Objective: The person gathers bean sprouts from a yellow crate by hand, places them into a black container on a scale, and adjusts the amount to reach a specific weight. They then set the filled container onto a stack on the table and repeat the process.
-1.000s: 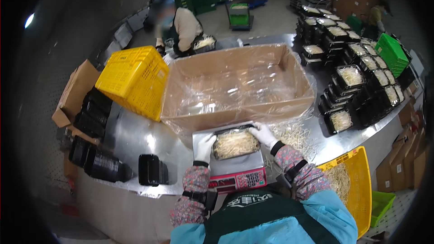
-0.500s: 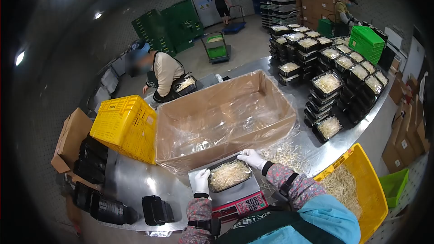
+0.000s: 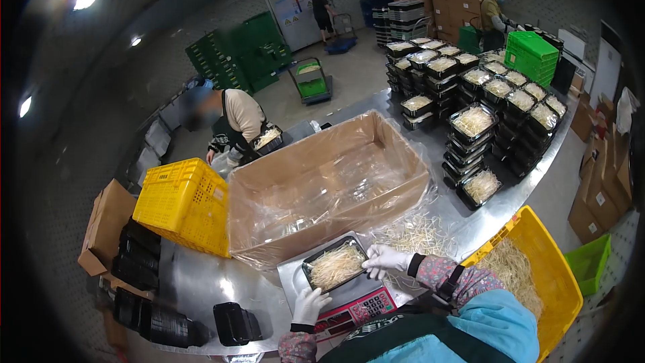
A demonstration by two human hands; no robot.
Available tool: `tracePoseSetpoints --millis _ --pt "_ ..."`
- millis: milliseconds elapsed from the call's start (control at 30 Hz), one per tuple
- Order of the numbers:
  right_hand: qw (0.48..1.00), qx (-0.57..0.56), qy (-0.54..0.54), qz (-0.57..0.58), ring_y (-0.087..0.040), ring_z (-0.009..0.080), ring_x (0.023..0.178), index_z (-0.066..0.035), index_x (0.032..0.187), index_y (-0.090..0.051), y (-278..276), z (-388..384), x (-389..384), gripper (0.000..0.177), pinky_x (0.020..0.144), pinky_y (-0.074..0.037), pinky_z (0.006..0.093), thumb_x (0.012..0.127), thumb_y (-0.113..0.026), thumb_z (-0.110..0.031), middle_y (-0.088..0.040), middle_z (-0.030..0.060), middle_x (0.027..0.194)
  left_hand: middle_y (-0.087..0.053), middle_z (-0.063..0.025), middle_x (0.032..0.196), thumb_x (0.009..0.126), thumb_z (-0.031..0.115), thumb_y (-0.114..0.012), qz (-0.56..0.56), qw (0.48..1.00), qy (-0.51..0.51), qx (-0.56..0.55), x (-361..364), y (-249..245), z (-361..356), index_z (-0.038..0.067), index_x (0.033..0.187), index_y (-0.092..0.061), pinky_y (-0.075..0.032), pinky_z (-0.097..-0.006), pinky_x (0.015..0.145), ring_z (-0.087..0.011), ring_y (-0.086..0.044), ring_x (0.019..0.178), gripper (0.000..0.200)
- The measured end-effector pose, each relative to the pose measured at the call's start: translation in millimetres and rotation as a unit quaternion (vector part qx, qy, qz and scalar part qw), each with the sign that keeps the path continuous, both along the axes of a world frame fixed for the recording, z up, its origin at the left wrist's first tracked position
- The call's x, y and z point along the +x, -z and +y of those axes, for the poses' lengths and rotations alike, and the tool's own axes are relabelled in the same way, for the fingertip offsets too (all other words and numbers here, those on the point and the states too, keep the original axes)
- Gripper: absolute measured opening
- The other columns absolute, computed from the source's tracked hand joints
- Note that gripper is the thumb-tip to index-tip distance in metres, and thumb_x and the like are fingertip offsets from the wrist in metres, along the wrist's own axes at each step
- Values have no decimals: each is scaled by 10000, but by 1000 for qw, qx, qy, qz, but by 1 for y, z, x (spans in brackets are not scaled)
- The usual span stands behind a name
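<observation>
A black plastic tray (image 3: 307, 273) filled with pale bean sprouts (image 3: 336, 266) rests on the platform of a digital scale (image 3: 289, 274) with a red keypad panel. My right hand (image 3: 388, 260), in a white glove, is at the tray's right edge with its fingers drawn together; whatever is between them is too small to make out. Below the tray's lower left side is my left hand (image 3: 310, 306), also gloved, fingers extended towards the rim. Loose sprouts (image 3: 416, 236) lie scattered on the metal table right of the scale.
A large plastic-lined cardboard box (image 3: 329, 181) stands beyond the scale. Yellow crates flank me, one (image 3: 181, 205) left, one (image 3: 561, 289) with sprouts right. Stacked filled trays (image 3: 474, 121) occupy the right. Empty black trays (image 3: 235, 324) sit left. A co-worker (image 3: 238, 117) bends across the table.
My left hand has come off the tray's left side to below its lower left corner. My right hand has slid from the upper right corner down the right edge. The view has shifted slightly.
</observation>
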State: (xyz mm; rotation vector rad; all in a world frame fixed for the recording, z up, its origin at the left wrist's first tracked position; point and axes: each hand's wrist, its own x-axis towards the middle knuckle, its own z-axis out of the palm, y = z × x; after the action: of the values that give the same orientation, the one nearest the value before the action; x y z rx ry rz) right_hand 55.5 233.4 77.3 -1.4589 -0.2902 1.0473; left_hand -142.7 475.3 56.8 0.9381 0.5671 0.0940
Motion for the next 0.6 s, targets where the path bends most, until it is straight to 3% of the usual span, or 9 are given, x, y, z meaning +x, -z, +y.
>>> tracePoseSetpoints --millis 33,133,300,400,433,467,533,600 --pt "998 35 22 41 -663 186 562 -70 950 -446 6 -1 -5 298 419 -528 297 884 -720 -167 -634 91 713 -642 -154 1062 920 40 -578 -18 1000 -5 -6 -2 7 -4 -2 1076 -557 -573 -433 764 -279 -666 902 163" --pt "996 60 66 19 -668 199 569 -73 945 -429 10 -7 -12 275 419 -530 305 878 -695 -60 -649 103 733 -638 -163 1071 882 -12 -567 -70 997 -22 -13 3 13 -12 -11 1068 -553 -575 -460 788 -297 -662 921 187" --pt "997 66 34 4 -678 159 596 -95 891 -427 -11 -41 -20 259 445 -527 260 909 -685 -99 -660 77 727 -645 -158 965 834 -51 -612 -66 996 -21 55 19 -17 -25 3 968 -541 -608 -433 695 -283 -676 827 161" --pt "949 33 62 -309 -543 77 716 -63 984 -534 -16 -75 0 288 636 -483 261 882 -741 -236 -581 -1 790 -654 -130 961 806 -79 -621 -68 993 71 63 33 -58 -43 10 976 -542 -617 -397 677 -238 -683 811 207" --pt "950 28 74 -302 -501 82 779 -54 1121 -589 -31 -87 1 342 687 -457 271 876 -741 -240 -541 -22 814 -650 -116 960 806 -76 -623 -74 990 102 67 39 -52 -47 18 987 -545 -613 -380 667 -222 -681 810 218" --pt "941 100 62 -319 -503 82 739 -74 1213 -618 -50 -96 -3 387 667 -459 264 880 -733 -236 -533 -39 776 -647 -102 960 806 -73 -626 -81 986 130 72 43 -45 -49 25 998 -549 -609 -362 657 -206 -679 809 229" --pt "947 -26 -35 -318 -539 94 762 -22 1106 -656 -62 -121 2 304 706 -465 254 883 -713 -222 -604 -24 807 -610 -78 1067 856 -40 -616 -97 976 183 64 54 -33 -61 27 1172 -531 -584 -339 776 -188 -642 953 334" --pt "979 55 69 -182 -559 82 754 -28 1031 -686 -28 -143 7 223 699 -472 248 881 -706 -192 -629 -27 804 -584 -76 1120 889 -10 -616 -97 976 186 52 70 -49 -87 28 1274 -500 -562 -348 860 -194 -613 1030 404"
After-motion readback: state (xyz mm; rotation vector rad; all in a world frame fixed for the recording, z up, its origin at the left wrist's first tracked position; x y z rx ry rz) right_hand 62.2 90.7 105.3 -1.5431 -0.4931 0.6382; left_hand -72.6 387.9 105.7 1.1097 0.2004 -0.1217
